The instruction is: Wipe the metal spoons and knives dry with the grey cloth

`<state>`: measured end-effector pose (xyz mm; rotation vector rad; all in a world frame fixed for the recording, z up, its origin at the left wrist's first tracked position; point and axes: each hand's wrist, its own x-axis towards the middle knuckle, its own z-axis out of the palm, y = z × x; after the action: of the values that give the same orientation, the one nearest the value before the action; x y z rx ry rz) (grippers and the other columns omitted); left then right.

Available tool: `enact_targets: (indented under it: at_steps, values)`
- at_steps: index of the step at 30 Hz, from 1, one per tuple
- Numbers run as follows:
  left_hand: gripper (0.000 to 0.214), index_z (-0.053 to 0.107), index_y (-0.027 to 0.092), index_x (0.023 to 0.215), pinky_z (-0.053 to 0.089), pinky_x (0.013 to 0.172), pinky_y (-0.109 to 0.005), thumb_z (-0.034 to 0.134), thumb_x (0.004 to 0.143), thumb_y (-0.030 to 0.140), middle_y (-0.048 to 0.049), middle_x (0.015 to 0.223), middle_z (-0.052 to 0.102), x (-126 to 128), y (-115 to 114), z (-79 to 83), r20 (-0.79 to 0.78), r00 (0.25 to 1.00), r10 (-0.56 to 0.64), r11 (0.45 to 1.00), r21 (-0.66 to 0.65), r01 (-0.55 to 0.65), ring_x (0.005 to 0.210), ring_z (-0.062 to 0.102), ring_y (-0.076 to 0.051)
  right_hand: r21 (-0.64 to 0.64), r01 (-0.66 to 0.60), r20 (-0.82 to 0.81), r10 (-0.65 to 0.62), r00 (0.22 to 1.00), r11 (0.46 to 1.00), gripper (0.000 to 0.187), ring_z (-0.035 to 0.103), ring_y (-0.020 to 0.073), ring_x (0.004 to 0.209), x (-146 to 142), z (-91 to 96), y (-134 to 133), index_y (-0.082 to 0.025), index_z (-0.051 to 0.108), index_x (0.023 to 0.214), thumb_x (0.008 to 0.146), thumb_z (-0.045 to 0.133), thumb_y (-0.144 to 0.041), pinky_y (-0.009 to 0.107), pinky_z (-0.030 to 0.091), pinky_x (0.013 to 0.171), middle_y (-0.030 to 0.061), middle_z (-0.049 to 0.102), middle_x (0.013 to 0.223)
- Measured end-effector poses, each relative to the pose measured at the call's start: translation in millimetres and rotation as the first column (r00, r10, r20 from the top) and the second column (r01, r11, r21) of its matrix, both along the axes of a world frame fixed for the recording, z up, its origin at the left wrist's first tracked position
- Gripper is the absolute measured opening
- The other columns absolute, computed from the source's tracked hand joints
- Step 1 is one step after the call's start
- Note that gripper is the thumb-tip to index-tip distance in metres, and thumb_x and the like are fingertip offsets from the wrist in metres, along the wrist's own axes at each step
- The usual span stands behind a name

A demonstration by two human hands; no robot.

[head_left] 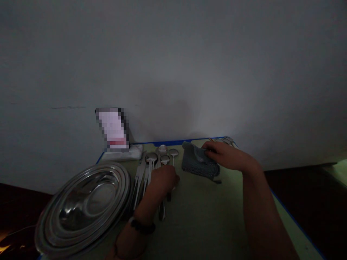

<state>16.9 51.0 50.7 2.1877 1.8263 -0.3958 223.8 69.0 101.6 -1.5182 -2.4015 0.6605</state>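
Observation:
Over the row of cutlery, my left hand [164, 178] is closed, its fingertips at the handle of the rightmost spoon [174, 152]. The hand itself covers much of that handle. More spoons [151, 157] and a few knives [139, 171] lie side by side to its left, bowls toward the wall. My right hand [226, 155] pinches the upper right part of a folded grey-blue cloth [196, 162], which rests on or just above the tabletop; its exact height is unclear.
Stacked round metal plates [55, 231] stand at the left of the pale green table [206, 220]. Behind them, a phone [114, 126] leans upright on a white block [121, 154]. More cutlery [227, 140] lies at the far right corner, partly behind my right hand. A wall borders the back edge.

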Motion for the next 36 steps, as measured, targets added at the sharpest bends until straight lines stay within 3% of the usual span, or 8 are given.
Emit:
enact_targets:
  at_steps: [9, 18, 24, 30, 36]
  values:
    - [0.032, 0.067, 0.011, 0.095, 0.050, 0.070, -0.039, 0.043, 0.079, 0.024, -0.0202, 0.096, 0.069, -2.3, -1.4, 3.4, -0.001, 0.999, -0.044, 0.999, -0.019, 0.044, 0.089, 0.065, -0.031, 0.015, 0.016, -0.015, -0.016, 1.000, 1.000, 0.017, 0.056, 0.0153, 0.076, 0.9, 4.5, -2.4, -0.018, 0.055, 0.088, 0.081, 0.039, -0.018, 0.026, 0.041, 0.066, 0.0044, 0.061, 0.084]
    - [0.031, 0.066, 0.010, 0.090, 0.049, 0.066, -0.042, 0.042, 0.077, 0.025, -0.0215, 0.094, 0.068, -13.0, -5.3, 23.7, 0.030, 0.995, -0.093, 0.995, 0.023, 0.092, 0.086, 0.065, -0.034, 0.006, 0.014, -0.042, -0.013, 0.999, 1.000, 0.017, 0.056, 0.0155, 0.074, 0.7, 3.6, -2.2, -0.019, 0.055, 0.087, 0.082, 0.039, -0.019, 0.027, 0.041, 0.065, 0.0039, 0.061, 0.082]
    - [0.029, 0.062, 0.015, 0.081, 0.047, 0.063, -0.032, 0.037, 0.082, 0.030, -0.0128, 0.086, 0.068, -33.7, -3.1, 43.1, 0.131, 0.979, -0.155, 0.987, 0.061, 0.148, 0.077, 0.065, -0.024, 0.016, 0.020, -0.050, -0.020, 0.999, 1.000, 0.017, 0.054, 0.0159, 0.073, -1.4, 3.8, -1.5, -0.018, 0.056, 0.087, 0.082, 0.040, -0.021, 0.027, 0.040, 0.065, 0.0048, 0.060, 0.082]
    - [0.030, 0.050, 0.018, 0.070, 0.042, 0.054, -0.023, 0.030, 0.088, 0.030, -0.0002, 0.061, 0.064, -55.7, -8.5, 64.8, 0.454, 0.885, -0.098, 0.994, 0.005, 0.107, 0.053, 0.059, -0.013, 0.058, 0.156, -0.321, -0.130, 0.938, 0.986, 0.019, 0.055, 0.0158, 0.073, -7.3, 7.9, -2.9, -0.019, 0.057, 0.091, 0.083, 0.042, -0.028, 0.029, 0.041, 0.067, 0.0032, 0.061, 0.082]
    - [0.028, 0.050, 0.019, 0.077, 0.040, 0.054, -0.024, 0.029, 0.087, 0.034, -0.0018, 0.068, 0.061, -67.5, -11.0, 76.3, 0.455, 0.888, -0.061, 0.982, 0.185, -0.027, 0.058, 0.056, -0.014, 0.076, 0.429, -0.556, -0.319, 0.767, 0.900, 0.019, 0.055, 0.0167, 0.071, -9.6, 10.1, -0.6, -0.019, 0.058, 0.086, 0.080, 0.045, -0.031, 0.030, 0.042, 0.064, 0.0043, 0.061, 0.079]
